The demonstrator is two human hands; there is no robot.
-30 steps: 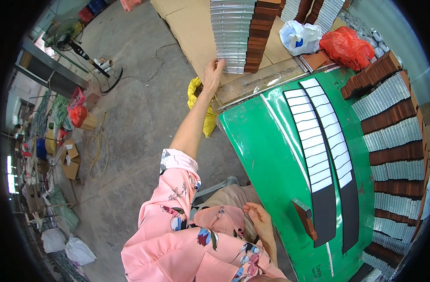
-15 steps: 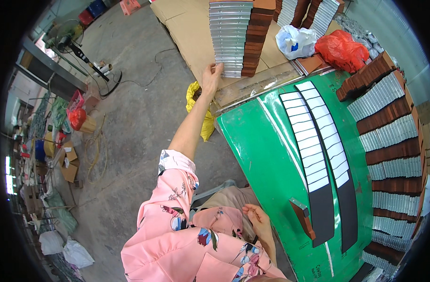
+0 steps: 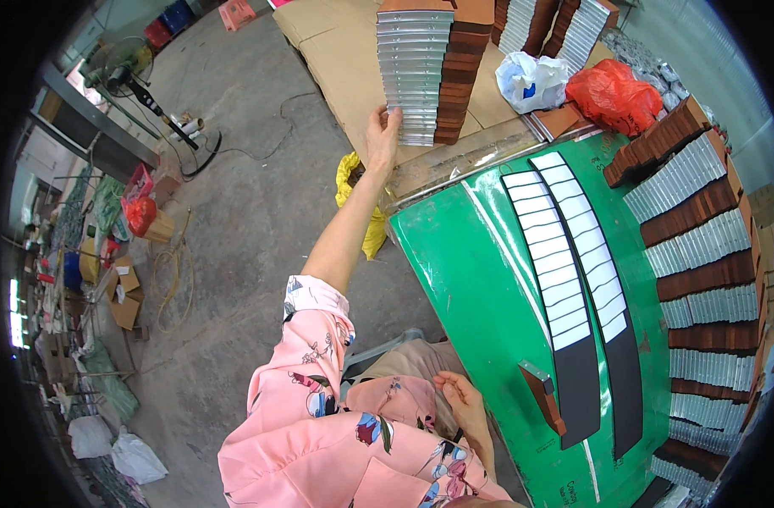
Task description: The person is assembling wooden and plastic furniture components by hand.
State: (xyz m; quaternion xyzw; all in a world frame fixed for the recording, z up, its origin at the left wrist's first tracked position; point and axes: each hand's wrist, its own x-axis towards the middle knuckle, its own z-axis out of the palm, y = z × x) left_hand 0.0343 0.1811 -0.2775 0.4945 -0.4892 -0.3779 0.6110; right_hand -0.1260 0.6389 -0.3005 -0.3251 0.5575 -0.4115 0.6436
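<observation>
At the far table, my left hand (image 3: 382, 135) reaches out to a tall stack of silver-faced brown wooden pieces (image 3: 415, 72). Its fingers are closed together against the near left edge of the stack; whatever is pinched there is hidden. My right hand (image 3: 463, 398) rests by my lap beside the green table (image 3: 454, 262), fingers loosely curled and apart, holding nothing. One silver-topped brown piece (image 3: 542, 396) lies on the green surface in front of it. Alongside lie two long black strips, the left strip (image 3: 579, 389) and the right strip (image 3: 625, 398), both with white segments along their farther parts.
Rows of silver and brown pieces (image 3: 708, 262) line the right edge. A red plastic bag (image 3: 614, 95) and a white bag (image 3: 531, 80) sit at the back. Below the cardboard-covered table (image 3: 336, 59) is a yellow sack (image 3: 373, 229). A fan (image 3: 124, 72) stands far left.
My left hand has shifted slightly up along the stack's left edge, with its fingers higher. My right hand has barely moved, and the strips and loose piece lie as before.
</observation>
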